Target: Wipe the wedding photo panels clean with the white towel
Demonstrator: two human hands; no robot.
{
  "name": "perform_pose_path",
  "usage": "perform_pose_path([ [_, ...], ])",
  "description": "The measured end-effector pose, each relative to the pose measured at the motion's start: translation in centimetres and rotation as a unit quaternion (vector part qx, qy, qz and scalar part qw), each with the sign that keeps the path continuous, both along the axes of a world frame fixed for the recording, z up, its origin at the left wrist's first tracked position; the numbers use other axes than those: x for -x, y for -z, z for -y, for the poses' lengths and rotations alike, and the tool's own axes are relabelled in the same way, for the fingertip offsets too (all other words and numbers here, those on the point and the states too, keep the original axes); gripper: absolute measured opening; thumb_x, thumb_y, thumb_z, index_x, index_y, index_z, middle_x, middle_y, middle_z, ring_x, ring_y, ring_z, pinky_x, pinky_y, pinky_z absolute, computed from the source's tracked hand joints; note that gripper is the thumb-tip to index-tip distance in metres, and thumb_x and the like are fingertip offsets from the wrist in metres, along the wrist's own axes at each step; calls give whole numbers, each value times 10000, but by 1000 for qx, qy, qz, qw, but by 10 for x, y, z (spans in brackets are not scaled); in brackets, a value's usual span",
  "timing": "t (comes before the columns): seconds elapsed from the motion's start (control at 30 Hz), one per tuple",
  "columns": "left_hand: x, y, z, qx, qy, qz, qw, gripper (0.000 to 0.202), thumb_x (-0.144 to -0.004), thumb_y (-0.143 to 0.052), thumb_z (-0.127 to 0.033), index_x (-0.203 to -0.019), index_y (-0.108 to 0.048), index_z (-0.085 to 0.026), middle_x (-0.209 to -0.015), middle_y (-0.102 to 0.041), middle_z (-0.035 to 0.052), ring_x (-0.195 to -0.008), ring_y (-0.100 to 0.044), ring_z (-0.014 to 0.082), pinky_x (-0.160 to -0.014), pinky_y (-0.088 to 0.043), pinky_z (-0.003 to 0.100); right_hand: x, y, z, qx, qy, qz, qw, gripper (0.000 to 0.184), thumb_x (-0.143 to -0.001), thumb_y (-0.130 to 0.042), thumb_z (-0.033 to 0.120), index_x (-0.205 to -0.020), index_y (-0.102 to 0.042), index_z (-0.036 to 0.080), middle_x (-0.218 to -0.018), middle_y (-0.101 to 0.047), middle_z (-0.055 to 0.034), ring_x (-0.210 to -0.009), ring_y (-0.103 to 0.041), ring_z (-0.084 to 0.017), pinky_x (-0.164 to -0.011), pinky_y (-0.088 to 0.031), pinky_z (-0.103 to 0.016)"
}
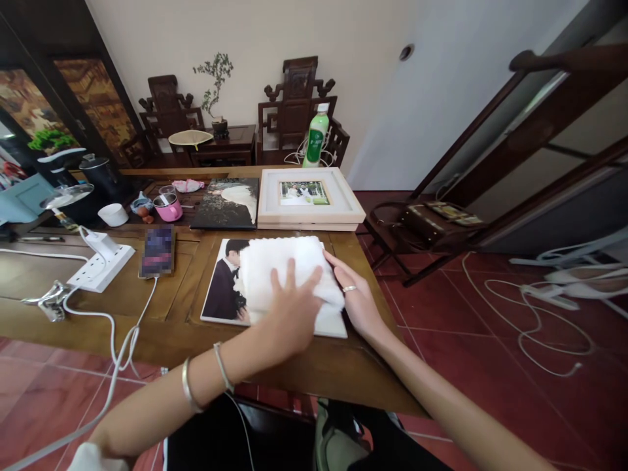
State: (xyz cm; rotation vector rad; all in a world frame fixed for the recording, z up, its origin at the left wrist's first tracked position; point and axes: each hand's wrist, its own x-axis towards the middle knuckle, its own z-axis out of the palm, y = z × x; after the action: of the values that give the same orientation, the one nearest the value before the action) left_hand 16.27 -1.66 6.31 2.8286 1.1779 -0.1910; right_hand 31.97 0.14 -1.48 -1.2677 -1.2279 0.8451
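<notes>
A white folded cloth (262, 268) lies over the right part of a photo panel (219, 291) on the wooden table. The panel's uncovered left side shows a figure in a dark suit. My left hand (294, 311) presses flat on the cloth with its fingers spread. Along the right edge of the cloth and panel rests my right hand (362, 302), its fingers stretched out and a ring on one of them. Part of the right hand's fingertips is hidden by the cloth's edge.
Behind the panel lie a dark photo panel (228, 206) and a white box frame (350, 209). A green bottle (316, 137) stands behind them. At left are a phone (157, 252), power strip (105, 265), pink cup (169, 208) and trailing cables. The table's right edge is near my right hand.
</notes>
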Motion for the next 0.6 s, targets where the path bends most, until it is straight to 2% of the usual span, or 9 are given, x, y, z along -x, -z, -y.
perform_pose_path([
  [0.07,-8,3,21,-10,8,3,1000,309,-883,-505,-178,-1128,-691,-175,-1571,-228,79,-1385,-136,532,-1028,-253,749,0,-1,0,5,5,-22,1000,508,-886,-490,510,-1273,-605,202,-1397,-541,-69,-1332,-459,-254,-1151,-298,-437],
  [0.13,-8,0,46,6,18,-11,1000,295,-888,-529,-235,-1123,-704,-205,-1563,-250,78,-1370,-166,548,-996,-286,761,1,-2,0,11,-3,-19,1000,502,-883,-492,522,-1259,-617,215,-1381,-557,-65,-1326,-468,-253,-1153,-298,-438],
  [0.2,-1,-9,65,41,39,-34,998,301,-857,-577,-241,-1129,-706,-221,-1560,-254,79,-1356,-195,558,-972,-310,767,3,-3,2,8,-22,9,1000,483,-894,-482,519,-1264,-613,238,-1383,-557,-47,-1331,-462,-243,-1159,-289,-436],
  [0.27,12,-20,71,87,57,-55,993,332,-824,-592,-198,-1137,-700,-216,-1556,-263,65,-1363,-211,536,-991,-324,740,4,-4,3,-13,-38,47,998,464,-917,-453,502,-1277,-602,250,-1396,-543,-35,-1341,-450,-229,-1165,-282,-432],
  [0.37,36,-34,47,140,37,-54,988,464,-763,-526,-60,-1180,-664,-208,-1546,-291,32,-1399,-224,449,-1047,-352,642,5,-3,3,-50,-55,98,992,431,-944,-407,460,-1234,-637,240,-1361,-576,-50,-1305,-495,-225,-1147,-322,-442],
  [0.47,54,-39,-2,135,-4,-1,991,601,-699,-403,61,-1159,-659,-228,-1505,-382,22,-1389,-312,368,-1035,-410,537,5,1,0,-80,-75,160,981,367,-919,-471,404,-1146,-693,221,-1270,-645,-84,-1256,-546,-244,-1112,-377,-464],
  [0.53,54,-38,-32,113,-11,32,993,544,-681,-394,67,-1066,-694,-172,-1333,-581,80,-1275,-484,311,-1019,-437,446,5,3,-2,-103,-83,197,971,326,-893,-516,365,-1107,-710,214,-1235,-666,-97,-1252,-549,-257,-1097,-395,-475],
  [0.6,45,-36,-54,89,-4,78,993,490,-687,-396,55,-1021,-702,-130,-1166,-673,112,-1137,-584,263,-992,-448,369,5,4,-3,-122,-86,223,963,300,-878,-532,335,-1086,-714,219,-1220,-676,-95,-1240,-558,-264,-1075,-419,-479],
])
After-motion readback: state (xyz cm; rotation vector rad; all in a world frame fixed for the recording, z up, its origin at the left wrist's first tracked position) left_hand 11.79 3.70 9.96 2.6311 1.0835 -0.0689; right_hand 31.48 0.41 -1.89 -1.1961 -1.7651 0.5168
